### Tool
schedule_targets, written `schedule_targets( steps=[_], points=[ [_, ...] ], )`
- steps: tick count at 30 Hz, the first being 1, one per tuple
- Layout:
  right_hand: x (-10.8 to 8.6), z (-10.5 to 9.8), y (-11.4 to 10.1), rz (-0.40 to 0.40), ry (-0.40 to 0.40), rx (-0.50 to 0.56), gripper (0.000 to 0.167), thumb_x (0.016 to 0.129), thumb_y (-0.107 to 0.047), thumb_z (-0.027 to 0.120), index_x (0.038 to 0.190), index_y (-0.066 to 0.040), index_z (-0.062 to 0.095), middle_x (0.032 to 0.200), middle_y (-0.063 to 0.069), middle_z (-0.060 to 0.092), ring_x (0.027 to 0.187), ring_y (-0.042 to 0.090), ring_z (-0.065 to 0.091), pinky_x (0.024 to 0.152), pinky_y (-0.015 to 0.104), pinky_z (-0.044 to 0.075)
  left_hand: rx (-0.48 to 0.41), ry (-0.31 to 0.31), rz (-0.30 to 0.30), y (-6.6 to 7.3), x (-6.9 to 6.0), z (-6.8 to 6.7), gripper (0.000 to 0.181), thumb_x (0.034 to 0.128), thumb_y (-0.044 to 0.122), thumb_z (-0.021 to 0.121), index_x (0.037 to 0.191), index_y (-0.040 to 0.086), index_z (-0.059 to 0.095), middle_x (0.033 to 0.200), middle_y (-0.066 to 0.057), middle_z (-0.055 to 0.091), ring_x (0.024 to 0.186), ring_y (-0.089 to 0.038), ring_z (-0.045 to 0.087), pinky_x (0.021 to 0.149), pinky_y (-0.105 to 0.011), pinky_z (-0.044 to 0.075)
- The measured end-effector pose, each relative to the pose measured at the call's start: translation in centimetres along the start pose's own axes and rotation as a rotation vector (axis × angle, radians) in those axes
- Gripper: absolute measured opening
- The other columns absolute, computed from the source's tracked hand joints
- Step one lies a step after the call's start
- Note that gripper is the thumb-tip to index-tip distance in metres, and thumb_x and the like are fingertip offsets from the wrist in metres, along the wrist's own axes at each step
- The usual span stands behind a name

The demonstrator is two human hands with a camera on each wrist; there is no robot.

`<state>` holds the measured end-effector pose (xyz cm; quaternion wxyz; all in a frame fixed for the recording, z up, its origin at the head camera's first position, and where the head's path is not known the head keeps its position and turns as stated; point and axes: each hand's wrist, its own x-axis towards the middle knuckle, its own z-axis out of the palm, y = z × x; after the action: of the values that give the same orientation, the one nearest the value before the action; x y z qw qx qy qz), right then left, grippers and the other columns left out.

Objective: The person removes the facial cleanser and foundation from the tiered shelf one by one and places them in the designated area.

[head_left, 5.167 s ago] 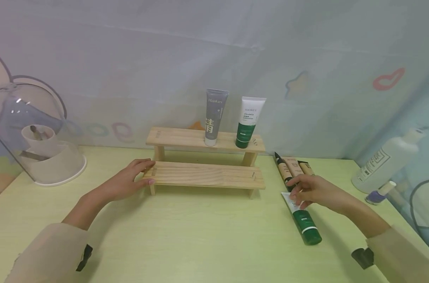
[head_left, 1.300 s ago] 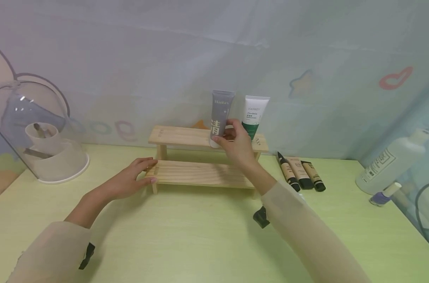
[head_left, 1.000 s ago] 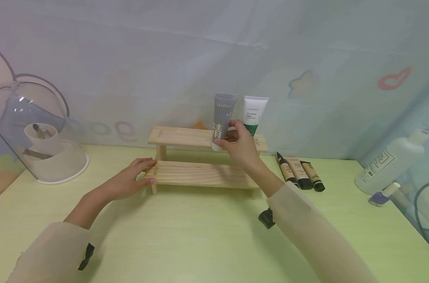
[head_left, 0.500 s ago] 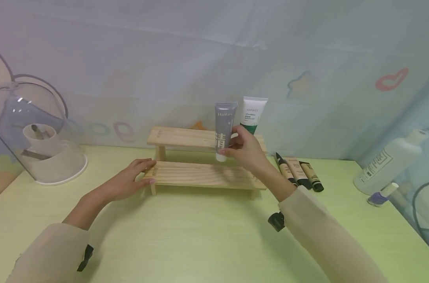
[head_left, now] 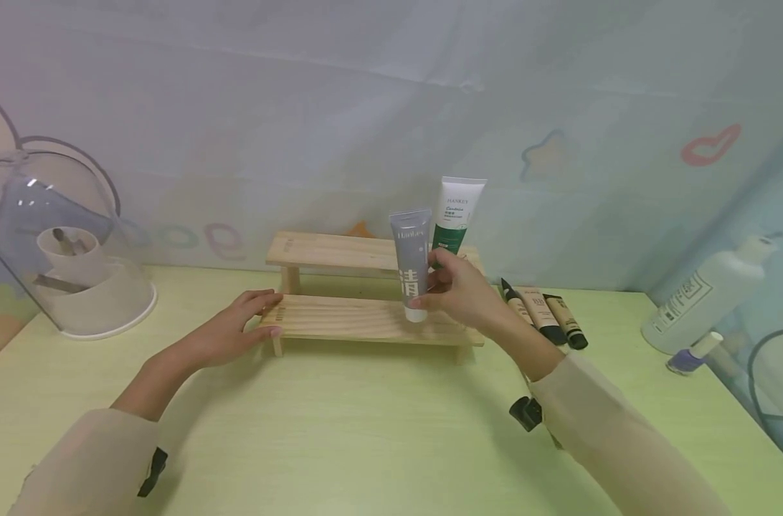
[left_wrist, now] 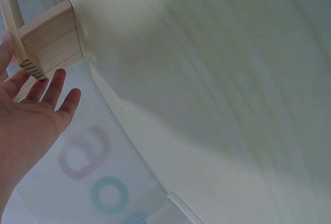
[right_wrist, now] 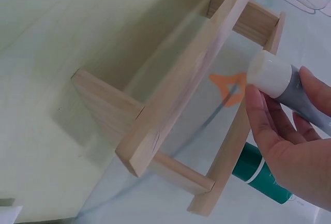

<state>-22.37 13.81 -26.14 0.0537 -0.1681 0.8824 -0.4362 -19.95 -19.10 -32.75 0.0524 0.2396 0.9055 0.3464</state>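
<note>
My right hand (head_left: 462,292) pinches a grey squeeze tube (head_left: 412,254) near its white cap, thumb in front. The tube is cap down over the lower board of a two-tier wooden shelf stand (head_left: 346,315). In the right wrist view a gap shows between the cap (right_wrist: 269,74) and the lower board (right_wrist: 191,74). On the upper board a white and green tube (head_left: 457,211) stands on its cap, its lower part behind my right hand. My left hand (head_left: 226,330) grips the left end of the lower board, thumb at the front edge, fingers behind.
Right of the stand lie three slim makeup tubes (head_left: 546,315), partly covered by my right arm. A white pump bottle (head_left: 701,297) and a purple nail polish bottle (head_left: 691,356) stand at the right edge. A clear-domed brush holder (head_left: 101,301) stands at the left.
My right hand left the green and white tube lying on the table, took the grey tube off the upper board, and brought it forward and down over the lower board. The left hand stayed put.
</note>
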Motion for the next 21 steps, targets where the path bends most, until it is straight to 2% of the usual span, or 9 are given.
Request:
schedule_targets(
  steps=[6,16,21],
  points=[
    [-0.7,-0.2,0.5,0.006,-0.026,-0.039,0.048,0.076,-0.005,0.074,0.116,-0.004,0.047,0.107,0.016,0.061,0.096,0.027,0.058,0.086,0.042,0.044,0.01,0.0,0.005,-0.1,0.0,0.1,0.06,0.0947,0.027,0.051,0.139,-0.007,0.028,0.14,-0.029,0.019,0.122,-0.046,0.031,0.095,-0.061,0.027],
    [-1.6,-1.3,1.6,-0.049,-0.076,-0.071,0.048,0.077,-0.007,0.073,0.117,-0.004,0.046,0.102,0.014,0.061,0.089,0.026,0.058,0.081,0.04,0.046,0.0,-0.005,-0.001,-0.1,0.0,0.0,0.063,0.0951,0.03,0.05,0.14,-0.006,0.026,0.142,-0.029,0.017,0.123,-0.046,0.029,0.095,-0.062,0.025],
    [-2.2,-2.0,2.2,-0.016,-0.09,-0.099,0.049,0.077,-0.007,0.072,0.119,-0.006,0.047,0.105,0.012,0.059,0.092,0.026,0.058,0.084,0.042,0.045,-0.001,-0.009,-0.004,-0.2,0.0,-0.1,0.064,0.095,0.032,0.049,0.141,-0.005,0.025,0.142,-0.028,0.017,0.123,-0.045,0.028,0.095,-0.063,0.024]
  ],
)
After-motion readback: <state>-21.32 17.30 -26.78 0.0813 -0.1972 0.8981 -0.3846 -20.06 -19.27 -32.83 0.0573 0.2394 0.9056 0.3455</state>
